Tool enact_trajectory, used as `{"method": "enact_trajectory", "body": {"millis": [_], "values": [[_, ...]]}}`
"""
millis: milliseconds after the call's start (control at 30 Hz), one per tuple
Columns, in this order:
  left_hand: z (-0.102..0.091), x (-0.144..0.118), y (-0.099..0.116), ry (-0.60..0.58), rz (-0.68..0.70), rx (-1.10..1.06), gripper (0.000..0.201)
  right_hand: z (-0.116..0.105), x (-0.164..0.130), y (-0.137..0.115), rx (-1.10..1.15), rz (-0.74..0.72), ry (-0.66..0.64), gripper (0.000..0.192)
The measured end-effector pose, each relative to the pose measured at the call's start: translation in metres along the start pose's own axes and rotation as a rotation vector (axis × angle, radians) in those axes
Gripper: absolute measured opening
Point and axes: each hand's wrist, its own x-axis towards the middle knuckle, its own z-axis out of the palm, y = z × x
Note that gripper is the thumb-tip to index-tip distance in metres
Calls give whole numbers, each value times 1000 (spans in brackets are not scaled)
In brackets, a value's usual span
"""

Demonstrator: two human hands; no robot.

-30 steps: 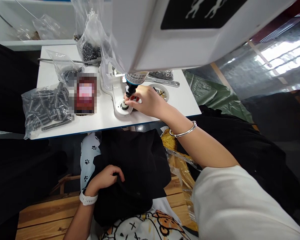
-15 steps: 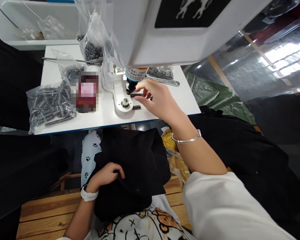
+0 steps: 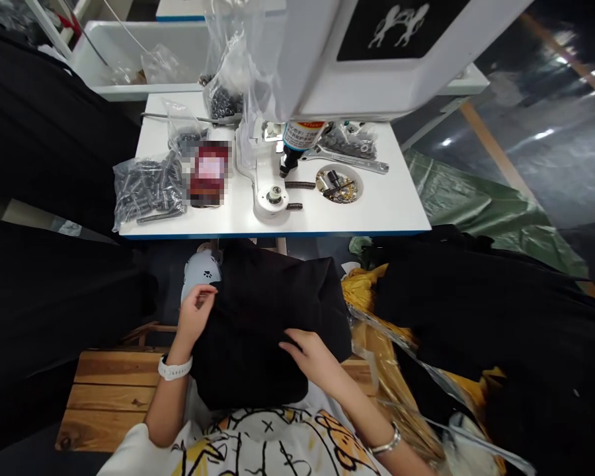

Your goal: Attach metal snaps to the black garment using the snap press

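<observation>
Both your hands were down on the black fabric point(image 3: 268, 324) bunched in your lap, below the front edge of the white bench point(image 3: 391, 205); your left hand point(image 3: 196, 316) curled over the cloth's left edge, fingers bent and gripping the fold, a white watch point(image 3: 174, 368) on that wrist; your right hand point(image 3: 311, 354) lay on top of the cloth toward its lower right, fingers loosely spread and pressing down rather than pinching, a silver bangle point(image 3: 387, 444) on that wrist.

On the bench stood the white press machine point(image 3: 377, 59), its head overhanging the surface; under it a labelled plunger point(image 3: 297, 142) pointed down, and just in front sat the round die point(image 3: 275, 195) on a white base; two small dark springs point(image 3: 300, 185) lay beside the die, touching nothing but the bench; right of them sat a shallow dish point(image 3: 340, 184) of small metal parts; a wrench point(image 3: 357, 160) lay behind the dish.

To the left a clear bag of dark springs point(image 3: 146, 192) rested near the bench's edge; further bags of dark parts point(image 3: 224, 99) sat toward the back; a wooden stool point(image 3: 109, 396) showed beneath you, and yellow material in plastic point(image 3: 377, 330) lay at your right side, with more black cloth point(image 3: 476, 317) heaped beyond it.
</observation>
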Motion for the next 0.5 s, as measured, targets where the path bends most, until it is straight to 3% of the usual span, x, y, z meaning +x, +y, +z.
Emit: {"method": "enact_trajectory", "body": {"millis": [67, 167, 233, 333, 433, 500], "values": [[-6, -3, -19, 60, -71, 73, 20, -4, -6, 9, 284, 66, 178, 27], [-9, -15, -28, -117, -76, 102, 13, -17, -13, 16, 761, 136, 357, 34], [-5, -24, -21, -252, -8, 104, 17, -22, -15, 13, 891, 152, 372, 43], [8, -31, -7, -368, 110, 74, 30, -14, -14, 2, 627, 105, 293, 53], [32, -30, 2, -349, 145, -20, 33, 11, -7, -14, 173, 66, 132, 80], [50, -29, 7, -318, 151, -89, 32, 29, 1, -20, -32, 51, 113, 89]]}}
